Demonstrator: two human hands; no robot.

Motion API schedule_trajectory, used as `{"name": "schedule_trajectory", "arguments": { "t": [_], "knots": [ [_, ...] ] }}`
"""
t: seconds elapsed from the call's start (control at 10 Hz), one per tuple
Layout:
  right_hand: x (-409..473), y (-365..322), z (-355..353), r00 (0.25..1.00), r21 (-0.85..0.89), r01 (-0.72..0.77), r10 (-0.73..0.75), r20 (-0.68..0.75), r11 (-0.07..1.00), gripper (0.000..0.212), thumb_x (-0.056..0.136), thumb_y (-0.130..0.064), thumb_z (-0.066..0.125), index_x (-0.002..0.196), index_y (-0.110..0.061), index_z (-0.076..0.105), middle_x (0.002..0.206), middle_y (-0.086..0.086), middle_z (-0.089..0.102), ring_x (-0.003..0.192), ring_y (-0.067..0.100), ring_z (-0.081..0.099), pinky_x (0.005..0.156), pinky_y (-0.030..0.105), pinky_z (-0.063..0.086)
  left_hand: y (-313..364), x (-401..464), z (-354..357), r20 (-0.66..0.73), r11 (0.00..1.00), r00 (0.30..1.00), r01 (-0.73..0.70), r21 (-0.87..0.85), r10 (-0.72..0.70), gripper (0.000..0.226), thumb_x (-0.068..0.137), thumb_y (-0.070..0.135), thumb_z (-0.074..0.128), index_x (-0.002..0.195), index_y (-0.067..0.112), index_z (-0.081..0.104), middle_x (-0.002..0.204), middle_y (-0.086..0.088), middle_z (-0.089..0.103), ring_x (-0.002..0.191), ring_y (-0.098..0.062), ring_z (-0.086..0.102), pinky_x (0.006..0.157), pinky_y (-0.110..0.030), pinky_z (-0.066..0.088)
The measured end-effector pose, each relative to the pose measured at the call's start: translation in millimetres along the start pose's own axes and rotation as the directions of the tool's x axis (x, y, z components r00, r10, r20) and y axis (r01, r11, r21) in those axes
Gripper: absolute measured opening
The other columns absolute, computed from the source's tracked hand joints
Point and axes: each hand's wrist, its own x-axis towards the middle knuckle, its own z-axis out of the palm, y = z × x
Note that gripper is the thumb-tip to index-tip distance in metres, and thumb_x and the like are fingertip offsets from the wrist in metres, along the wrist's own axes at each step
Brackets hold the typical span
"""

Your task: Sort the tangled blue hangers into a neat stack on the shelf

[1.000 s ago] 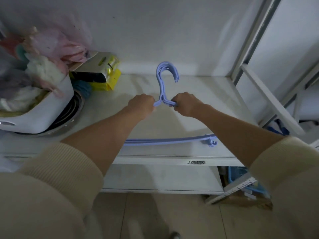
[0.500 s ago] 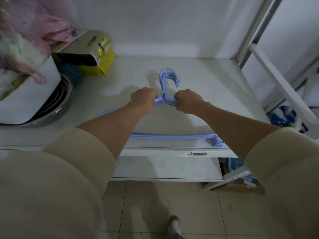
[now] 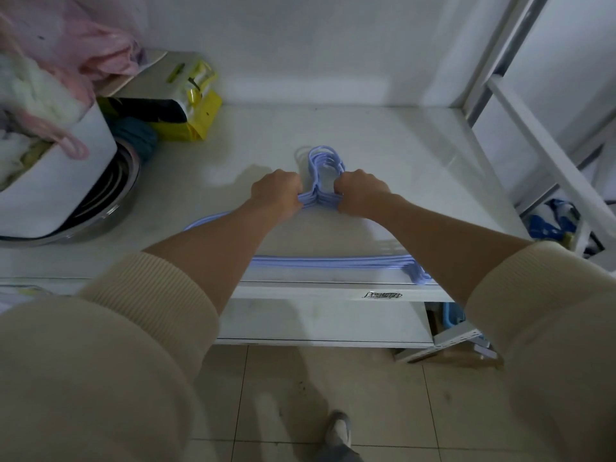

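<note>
Fingers (image 3: 293, 198) of left hand (image 3: 278, 191) curled tight around the blue hangers (image 3: 325, 261) at the shoulder just left of the hooks; fingers of right hand (image 3: 360, 191) wrapped the same way on the opposite shoulder. Hooks (image 3: 325, 160) bunched together between both fists, pointing away toward the back wall. Hanger stack lies flat on the white shelf (image 3: 416, 155), bottom bars lined up near the shelf's front edge, on the near side of the fingers, crossing under both forearms. Cream sleeves (image 3: 140, 321) pushed up the arms. Well left of the left fingers: white bin (image 3: 56, 195) stuffed with cloth and pink plastic, sitting in a metal bowl (image 3: 113, 208). Behind-left of the fingers, yellow package (image 3: 196, 118) against the wall. Right of the right fingers, white metal frame (image 3: 540, 145). Tiled floor (image 3: 333, 378) below, one shoe visible.
</note>
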Motion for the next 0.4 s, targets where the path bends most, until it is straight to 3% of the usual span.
{"name": "schedule_trajectory", "arguments": {
  "t": [0.1, 0.2, 0.3, 0.4],
  "knots": [
    [-1, -4, -5, 0.999, 0.021, -0.01, 0.011, -0.032, 1.0, 0.026, 0.084, -0.015, 0.059, 0.108, -0.012, 0.069, 0.11, 0.016, 0.065, 0.099, 0.036, 0.064, 0.073, 0.031, 0.044, 0, 0, -2, -0.009, 0.999, 1.0, -0.012, -0.035, 0.011, 0.016, 0.084, 0.018, 0.059, 0.068, 0.013, 0.059, 0.08, -0.014, 0.056, 0.089, -0.039, 0.062, 0.067, -0.034, 0.042],
    [-6, -8, -11, 0.998, 0.064, -0.027, 0.03, -0.05, 0.998, 0.029, 0.083, -0.019, 0.06, 0.11, -0.017, 0.069, 0.116, 0.014, 0.064, 0.105, 0.035, 0.063, 0.083, 0.034, 0.049, 2, 0, -5, -0.029, 0.997, 0.999, -0.046, -0.069, 0.044, 0.018, 0.086, 0.023, 0.057, 0.072, 0.015, 0.065, 0.09, -0.015, 0.066, 0.093, -0.039, 0.063, 0.071, -0.035, 0.046],
    [-12, -12, -19, 0.995, 0.104, -0.026, 0.035, -0.091, 0.994, 0.031, 0.085, -0.021, 0.057, 0.114, -0.02, 0.067, 0.122, 0.011, 0.063, 0.111, 0.034, 0.061, 0.089, 0.036, 0.049, 6, -4, -13, -0.079, 0.995, 0.995, -0.059, -0.078, 0.053, 0.022, 0.086, 0.029, 0.055, 0.096, 0.02, 0.072, 0.106, -0.013, 0.068, 0.102, -0.038, 0.062, 0.082, -0.039, 0.05],
    [-19, -17, -30, 0.984, 0.162, -0.048, 0.074, -0.159, 0.986, 0.033, 0.086, -0.017, 0.05, 0.116, -0.016, 0.065, 0.125, 0.011, 0.062, 0.114, 0.035, 0.06, 0.093, 0.037, 0.048, 9, -10, -27, -0.148, 0.994, 0.989, -0.046, -0.094, 0.032, 0.023, 0.084, 0.027, 0.053, 0.098, 0.025, 0.07, 0.111, -0.009, 0.068, 0.105, -0.036, 0.061, 0.084, -0.037, 0.049]
  ]
}}
